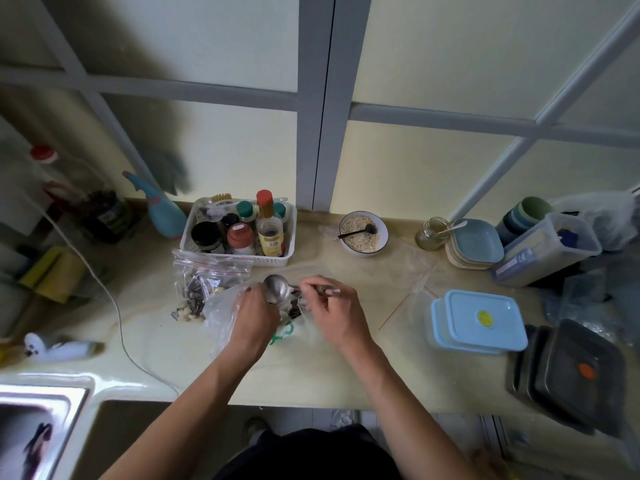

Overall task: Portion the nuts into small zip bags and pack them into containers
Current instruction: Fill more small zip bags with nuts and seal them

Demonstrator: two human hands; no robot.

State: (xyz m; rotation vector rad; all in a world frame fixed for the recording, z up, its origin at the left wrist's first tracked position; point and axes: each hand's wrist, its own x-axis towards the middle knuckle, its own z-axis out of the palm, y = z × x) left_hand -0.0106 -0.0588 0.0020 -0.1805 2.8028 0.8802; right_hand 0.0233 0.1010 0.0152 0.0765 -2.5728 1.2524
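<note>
The fingers (313,284) of the right hand (334,311) curl round the handle of a metal spoon (277,289), whose bowl is held up over the mouth of a clear plastic bag (225,306). The left hand (256,315) grips the rim of that bag, its fingers bunched into the plastic, near the middle of the table (311,375). Dark nuts show inside the bag, just under the spoon. Touching the bag on its left lies a small zip bag (204,289) with a red seal line, already holding a mix of dark and pale nuts.

Behind the hands, at the table's back edge, stands a white basket (289,237) of bottles and jars. To its right sits a white bowl (363,233) of pale grain with a dark spoon in it, then a glass jar (433,233), a stack of blue plates (474,244) and a long clear box (547,247). Empty zip bags (412,285) lie flat to the right of the hands. Near the right front, a light blue lidded container (481,320) with a yellow dot stands beside stacked dark containers (575,372).

The table is pale yellow-green and glossy. A white cable (117,306) runs across its left part, and a steel sink (38,427) sits at the front left corner. The wall behind is pale frosted glass panes in grey frames (317,98).
</note>
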